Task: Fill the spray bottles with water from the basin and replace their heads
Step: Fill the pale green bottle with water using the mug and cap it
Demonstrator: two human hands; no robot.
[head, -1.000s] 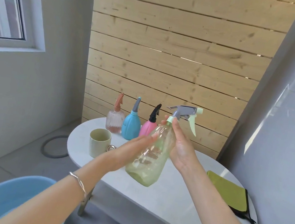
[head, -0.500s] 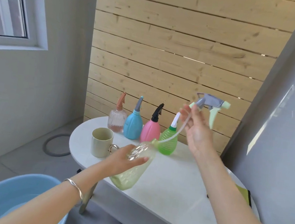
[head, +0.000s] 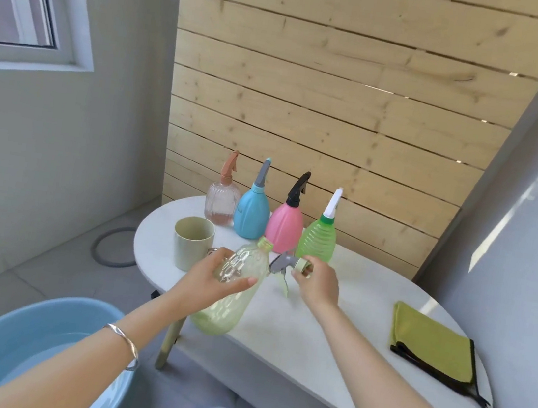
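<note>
Pale-green clear bottle point(head: 221, 314) (headless, neck tilted toward 1 o'clock) is gripped round its middle by the left hand point(head: 206, 281), over the table point(head: 311, 337) edge. At its 3 o'clock the right hand point(head: 316, 286) pinches the head point(head: 285, 263) — trigger pointing down. Basin point(head: 12, 323) with water lies at 7 o'clock.
</note>
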